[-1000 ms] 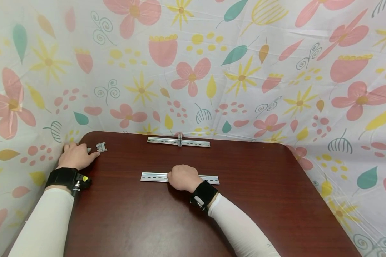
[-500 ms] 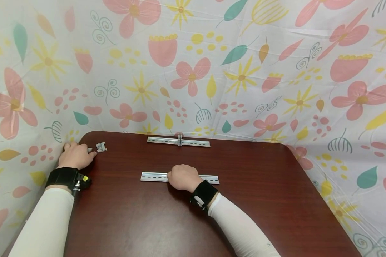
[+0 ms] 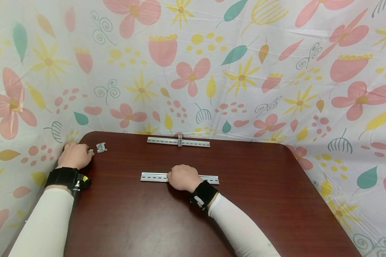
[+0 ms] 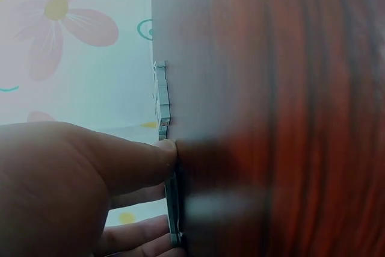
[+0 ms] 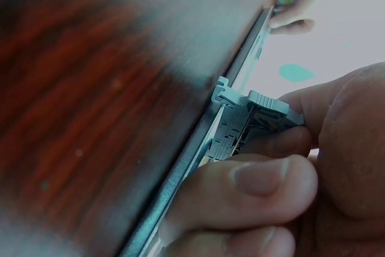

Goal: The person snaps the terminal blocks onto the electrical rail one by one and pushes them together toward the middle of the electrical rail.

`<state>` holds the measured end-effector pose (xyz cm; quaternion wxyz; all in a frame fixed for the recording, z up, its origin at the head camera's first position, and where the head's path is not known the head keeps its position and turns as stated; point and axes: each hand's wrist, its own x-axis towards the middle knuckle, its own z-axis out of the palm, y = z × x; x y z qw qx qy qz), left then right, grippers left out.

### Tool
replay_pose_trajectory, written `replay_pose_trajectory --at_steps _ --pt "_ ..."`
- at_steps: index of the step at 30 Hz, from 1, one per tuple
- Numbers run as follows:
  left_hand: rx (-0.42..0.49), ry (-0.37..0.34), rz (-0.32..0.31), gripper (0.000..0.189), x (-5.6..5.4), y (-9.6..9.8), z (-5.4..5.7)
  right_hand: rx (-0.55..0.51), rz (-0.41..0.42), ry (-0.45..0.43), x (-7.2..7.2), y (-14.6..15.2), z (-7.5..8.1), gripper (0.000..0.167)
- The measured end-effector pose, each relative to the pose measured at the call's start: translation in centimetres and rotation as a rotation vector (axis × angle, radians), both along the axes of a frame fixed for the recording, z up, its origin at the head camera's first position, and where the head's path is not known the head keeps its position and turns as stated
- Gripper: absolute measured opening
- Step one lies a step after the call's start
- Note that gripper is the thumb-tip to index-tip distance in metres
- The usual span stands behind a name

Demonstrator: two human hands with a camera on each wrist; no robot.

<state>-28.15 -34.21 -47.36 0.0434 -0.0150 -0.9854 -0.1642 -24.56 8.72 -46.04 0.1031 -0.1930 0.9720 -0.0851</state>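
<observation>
At the back left of the table, my left hand (image 3: 74,156) pinches a thin grey terminal block (image 4: 172,203) between thumb and fingers, low against the tabletop. A second grey terminal block (image 3: 101,147) lies just to its right. My right hand (image 3: 184,177) is over the middle of the nearer slotted metal DIN rail (image 3: 154,177). In the right wrist view, its thumb and fingers grip a grey terminal block (image 5: 231,127) standing on that rail; the head view hides this block behind the hand.
Behind, near the table's far edge, lies another DIN rail (image 3: 162,141) with grey blocks (image 3: 179,140) mounted at its middle. The dark red-brown table (image 3: 132,214) meets a flower-printed curtain (image 3: 193,107) at the back and left.
My left thumb has drawn in toward the fingers, away from the loose terminal block and onto the one beside it. My right hand has stayed in place on the rail.
</observation>
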Motion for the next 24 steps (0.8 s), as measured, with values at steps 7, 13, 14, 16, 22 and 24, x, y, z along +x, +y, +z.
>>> replay_pose_trajectory --at_steps 7,13,14,16,22,24 --pt "0.026 0.006 0.01 0.037 0.0 -0.1 0.1 -0.001 -0.003 0.003 0.0 0.0 0.1 0.048" --pt "0.042 0.048 -0.003 0.029 0.1 0.2 0.5 -0.006 -0.004 -0.002 0.0 0.0 0.1 0.046" --pt "0.045 0.06 -0.007 0.028 0.1 0.3 0.5 -0.008 -0.004 -0.001 0.0 0.0 0.1 0.045" --pt "0.05 0.084 -0.016 0.03 0.1 0.5 0.7 -0.01 -0.006 -0.001 0.0 0.0 0.0 0.044" --pt "0.058 0.144 -0.037 0.036 -0.1 1.1 1.0 -0.02 -0.009 0.011 0.0 0.1 0.0 0.04" --pt "0.061 0.162 -0.041 0.033 -0.3 1.5 1.1 -0.023 -0.006 0.016 0.0 0.2 0.1 0.041"
